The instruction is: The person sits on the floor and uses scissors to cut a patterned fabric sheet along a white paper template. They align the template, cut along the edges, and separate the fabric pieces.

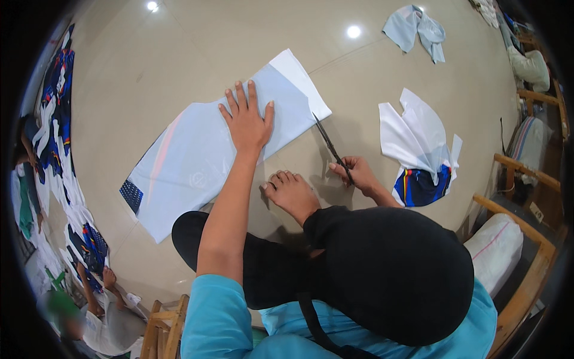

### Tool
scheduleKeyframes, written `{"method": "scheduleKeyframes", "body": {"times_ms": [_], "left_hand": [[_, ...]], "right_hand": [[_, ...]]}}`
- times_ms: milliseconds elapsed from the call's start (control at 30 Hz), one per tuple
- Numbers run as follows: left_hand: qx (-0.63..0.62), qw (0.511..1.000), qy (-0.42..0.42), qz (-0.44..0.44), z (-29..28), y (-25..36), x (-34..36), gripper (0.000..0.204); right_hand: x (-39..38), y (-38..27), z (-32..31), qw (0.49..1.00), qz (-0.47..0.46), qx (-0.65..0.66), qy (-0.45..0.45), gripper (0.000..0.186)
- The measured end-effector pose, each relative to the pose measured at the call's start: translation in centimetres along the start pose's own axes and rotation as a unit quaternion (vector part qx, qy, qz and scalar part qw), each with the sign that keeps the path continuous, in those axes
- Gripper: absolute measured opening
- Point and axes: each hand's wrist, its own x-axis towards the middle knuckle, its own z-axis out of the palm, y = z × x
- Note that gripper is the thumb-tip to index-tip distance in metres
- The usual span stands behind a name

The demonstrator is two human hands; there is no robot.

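Note:
A folded light blue and white fabric piece (179, 167) lies on the tiled floor, with a pink stripe and a dotted dark blue corner showing. My left hand (245, 119) lies flat on its upper part, fingers spread. My right hand (353, 173) grips black scissors (329, 140) by the handles, their blades pointing at the fabric's right edge near a notch where white cloth shows. Whether the blades are apart is unclear. My bare foot (293, 194) rests on the floor between my hands, below the fabric.
White and dark blue offcuts (412, 131) lie right of my right hand, pale scraps (406, 30) farther back. Printed fabric (60, 107) covers the left side, where another person (113, 323) sits. Wooden frames (526, 239) and white sacks (496, 251) line the right.

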Motion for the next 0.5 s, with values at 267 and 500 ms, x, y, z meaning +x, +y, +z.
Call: {"method": "scheduleKeyframes", "body": {"times_ms": [267, 500], "left_hand": [[0.015, 1.0, -0.005, 0.002, 0.21, -0.24, 0.19, 0.077], [0.017, 1.0, -0.009, 0.002, 0.11, -0.17, 0.16, 0.077]], "right_hand": [[0.04, -0.05, 0.22, 1.0, -0.001, 0.017, 0.007, 0.019], [0.01, 0.02, 0.18, 1.0, 0.002, 0.025, 0.009, 0.018]]}}
